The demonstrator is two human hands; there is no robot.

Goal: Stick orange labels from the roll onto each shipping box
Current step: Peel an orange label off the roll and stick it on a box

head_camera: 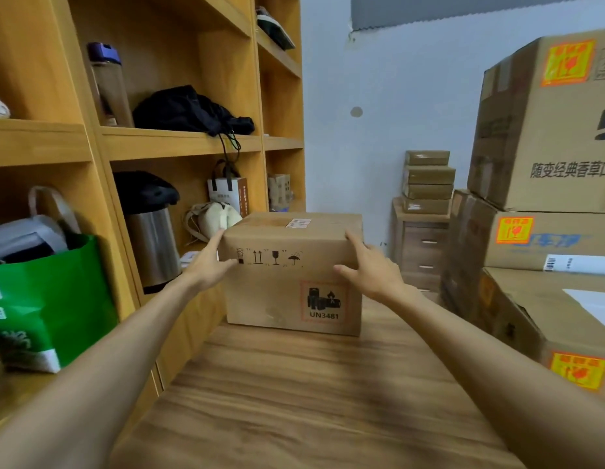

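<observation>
A brown cardboard shipping box (287, 292) marked UN3481 stands on the far end of the wooden table (311, 401). No orange label shows on its front or top. My left hand (211, 262) lies flat against its left side, thumb on the front face. My right hand (370, 269) touches its right edge with straight fingers reaching over the top corner. At the right, three stacked boxes each carry an orange label: the top box (544, 130), the middle box (517, 238) and the bottom box (544, 319). The label roll is not in view.
A wooden shelf unit (179, 143) runs along the left, holding a green bag (50, 299), a steel flask (152, 245), a bottle and black bags. Small taped parcels (427, 182) sit on a drawer cabinet (422, 252) by the back wall.
</observation>
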